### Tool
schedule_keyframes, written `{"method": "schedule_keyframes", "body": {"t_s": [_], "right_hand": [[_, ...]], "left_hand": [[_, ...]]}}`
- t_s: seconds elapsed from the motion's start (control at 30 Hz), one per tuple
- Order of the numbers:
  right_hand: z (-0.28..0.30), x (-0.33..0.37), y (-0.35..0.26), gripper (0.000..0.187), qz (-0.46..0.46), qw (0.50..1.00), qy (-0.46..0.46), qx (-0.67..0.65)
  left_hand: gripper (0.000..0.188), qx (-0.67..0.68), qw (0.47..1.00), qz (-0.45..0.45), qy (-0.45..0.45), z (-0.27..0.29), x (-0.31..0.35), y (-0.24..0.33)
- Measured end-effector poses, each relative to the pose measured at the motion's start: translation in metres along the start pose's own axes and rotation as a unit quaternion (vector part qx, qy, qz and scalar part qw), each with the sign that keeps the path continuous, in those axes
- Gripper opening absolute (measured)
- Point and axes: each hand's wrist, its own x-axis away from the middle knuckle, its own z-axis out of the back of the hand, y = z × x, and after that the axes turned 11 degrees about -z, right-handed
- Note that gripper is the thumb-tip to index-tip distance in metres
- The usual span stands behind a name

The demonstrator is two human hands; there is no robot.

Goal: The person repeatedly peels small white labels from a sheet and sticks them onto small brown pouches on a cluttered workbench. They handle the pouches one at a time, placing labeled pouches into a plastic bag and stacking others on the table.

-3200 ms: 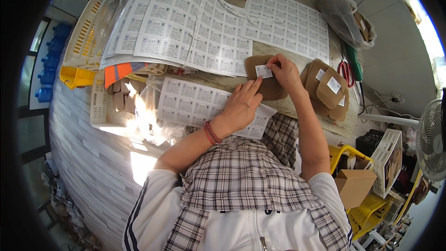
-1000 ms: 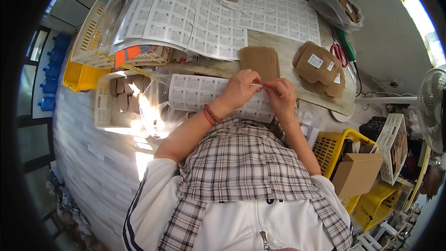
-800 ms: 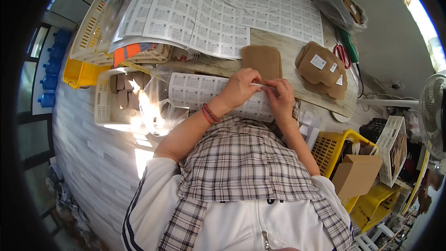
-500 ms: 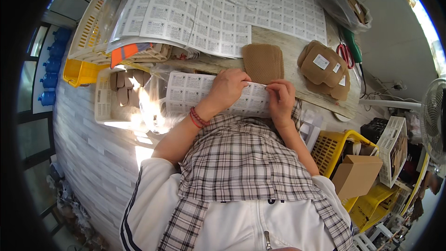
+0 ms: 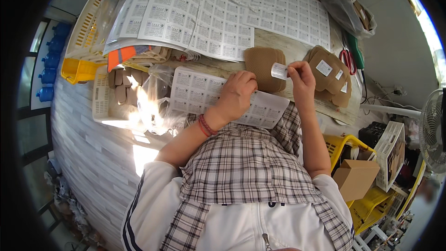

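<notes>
My left hand (image 5: 236, 96) is closed over the edge of a white sheet of printed stickers (image 5: 195, 88), which lies across my lap at the table's front edge. Between thumb and fingertips of my right hand (image 5: 303, 80) is a single white sticker (image 5: 279, 71), held over a stack of brown textured pads (image 5: 264, 61). Whether the sticker touches the top pad I cannot tell. To the right, a spread pile of brown pads (image 5: 326, 70) carries white stickers on several of them.
More sticker sheets (image 5: 174, 11) cover the back of the table. Red-handled scissors (image 5: 347, 60) and a green-handled tool (image 5: 358, 56) lie at the right. A plastic bag (image 5: 341, 7) stands behind them. Yellow crates (image 5: 341, 151), a cardboard box (image 5: 355, 179) and a fan (image 5: 434, 132) are further right.
My right hand has come away from the sheet, up and to the right, with one sticker peeled off. The left hand stays on the sheet, whose right end now hangs lower.
</notes>
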Motion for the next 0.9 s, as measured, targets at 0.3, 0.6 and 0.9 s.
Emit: {"method": "schedule_keyframes", "body": {"t_s": [0.3, 0.6, 0.9], "right_hand": [[-0.027, -0.06, 0.015, 0.005, -0.029, 0.969, -0.057, 0.237], [-0.025, -0.061, 0.021, 0.006, -0.004, 0.961, -0.028, 0.275], [-0.03, -0.058, 0.017, 0.006, 0.021, 0.952, -0.013, 0.305]], "left_hand": [[0.012, -0.013, 0.998, -0.053, 0.015, -0.014, 0.0, -0.011], [0.01, -0.022, 0.998, -0.057, 0.016, -0.014, -0.003, -0.011], [0.01, -0.007, 1.0, -0.007, -0.004, -0.011, -0.004, -0.005]]}}
